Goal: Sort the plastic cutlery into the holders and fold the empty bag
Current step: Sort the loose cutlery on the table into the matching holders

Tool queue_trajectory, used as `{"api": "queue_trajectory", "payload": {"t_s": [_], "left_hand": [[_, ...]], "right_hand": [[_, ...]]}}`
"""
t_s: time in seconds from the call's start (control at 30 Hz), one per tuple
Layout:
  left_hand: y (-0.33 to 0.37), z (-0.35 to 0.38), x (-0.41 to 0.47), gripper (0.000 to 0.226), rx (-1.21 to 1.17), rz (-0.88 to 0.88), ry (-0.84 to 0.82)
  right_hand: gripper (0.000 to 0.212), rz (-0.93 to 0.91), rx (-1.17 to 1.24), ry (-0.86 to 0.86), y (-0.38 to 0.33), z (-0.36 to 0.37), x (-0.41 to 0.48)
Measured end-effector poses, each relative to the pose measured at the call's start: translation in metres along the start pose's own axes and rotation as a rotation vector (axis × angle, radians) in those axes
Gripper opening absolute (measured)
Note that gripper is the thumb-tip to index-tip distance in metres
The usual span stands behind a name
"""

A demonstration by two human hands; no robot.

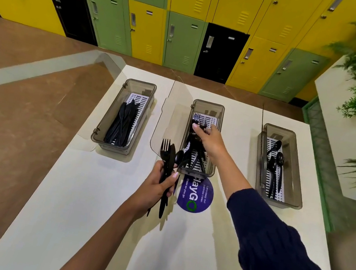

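now we are gripping a mixed bundle of black plastic cutlery (169, 157) by its handles in our left hand (156, 186), heads fanning above the fist. our right hand (212, 143) is pinching a fork (196, 117) inside the fork holder (208, 104) beneath it. we are judging these glossy pieces light, stiff and slippery, best taken mid-handle.

On the white bench (88, 214) three open holders stand apart in a row. The left holder (111, 145) has knives (121, 123) and the right holder (288, 204) has spoons (276, 160). The right hand (211, 140) pinches a fork (196, 116) over the middle holder (196, 173). The left hand (156, 187) grips mixed black cutlery (169, 157) near a purple sticker (195, 196).
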State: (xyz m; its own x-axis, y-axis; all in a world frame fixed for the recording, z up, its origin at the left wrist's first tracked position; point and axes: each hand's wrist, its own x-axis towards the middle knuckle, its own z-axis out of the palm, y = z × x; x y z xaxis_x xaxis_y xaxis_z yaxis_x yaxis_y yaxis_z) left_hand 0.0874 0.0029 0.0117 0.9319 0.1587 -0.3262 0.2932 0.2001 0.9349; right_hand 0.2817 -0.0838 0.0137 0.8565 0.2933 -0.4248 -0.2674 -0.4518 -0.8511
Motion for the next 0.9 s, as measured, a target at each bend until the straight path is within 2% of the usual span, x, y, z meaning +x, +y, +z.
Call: {"api": "queue_trajectory", "payload": {"t_s": [0.07, 0.17, 0.33, 0.43, 0.57, 0.63, 0.73, 0.83, 0.9], "left_hand": [[0.002, 0.001, 0.0, 0.013, -0.017, 0.003, -0.001], [0.005, 0.004, -0.001, 0.01, -0.052, 0.023, -0.012], [0.01, 0.007, -0.005, 0.014, -0.143, 0.048, -0.017], [0.014, 0.009, -0.01, 0.014, -0.159, 0.057, -0.036], [0.016, 0.014, -0.017, 0.02, -0.176, 0.052, -0.036], [0.015, 0.013, -0.021, 0.02, -0.159, 0.056, -0.02], [0.015, 0.009, -0.025, 0.013, -0.125, 0.051, -0.009], [0.014, 0.006, -0.025, 0.009, -0.109, 0.04, -0.004], [0.012, 0.004, -0.024, 0.009, -0.1, 0.03, -0.014]], "right_hand": [[0.078, -0.077, -0.069, 0.036, 0.0, 0.002, -0.012], [0.047, -0.179, -0.057, 0.037, -0.001, -0.002, -0.046], [0.03, -0.104, 0.141, -0.217, 0.01, -0.014, -0.093], [0.014, -0.104, 0.282, -0.239, 0.017, -0.015, -0.105], [0.008, -0.098, 0.342, -0.243, 0.019, -0.013, -0.111], [0.008, -0.088, 0.395, -0.182, 0.016, -0.016, -0.107], [0.004, -0.111, 0.424, 0.012, 0.007, -0.024, -0.091], [0.009, -0.189, 0.338, 0.196, -0.004, -0.03, -0.067], [0.009, -0.226, 0.256, 0.254, -0.008, -0.031, -0.049]]}}
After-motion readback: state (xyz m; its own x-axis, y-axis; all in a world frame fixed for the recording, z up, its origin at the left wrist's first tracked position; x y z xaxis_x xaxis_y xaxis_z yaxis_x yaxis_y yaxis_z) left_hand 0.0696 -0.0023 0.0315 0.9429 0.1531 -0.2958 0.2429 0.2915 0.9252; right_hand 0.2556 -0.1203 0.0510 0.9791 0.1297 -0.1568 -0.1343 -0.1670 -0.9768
